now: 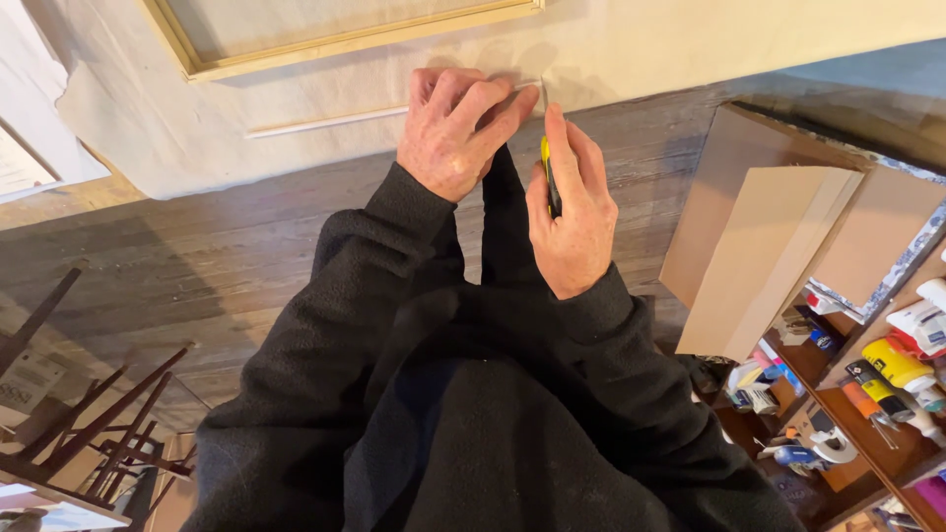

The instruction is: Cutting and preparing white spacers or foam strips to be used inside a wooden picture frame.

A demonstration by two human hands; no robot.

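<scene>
While the left hand [455,130] presses flat, fingers spread, on the cloth [611,49] at its lower edge on the floor [246,236], the right hand [572,212] has its grip closed around a yellow knife [548,172], tip at that edge; cutting looks under way, needing a steady pull.

Matt cloth, bare wood and worn floorboards

The canvas sheet [325,118] looks like matt, off-white woven cloth; the frame [345,44] on it is pale unfinished wood. The cutter [548,172] in the right hand [572,212] shows glossy yellow plastic. The floor [197,256] is rough, greyed planks; the sleeves [325,345] are soft black fleece; the boxes [769,246] are matt brown cardboard.
</scene>
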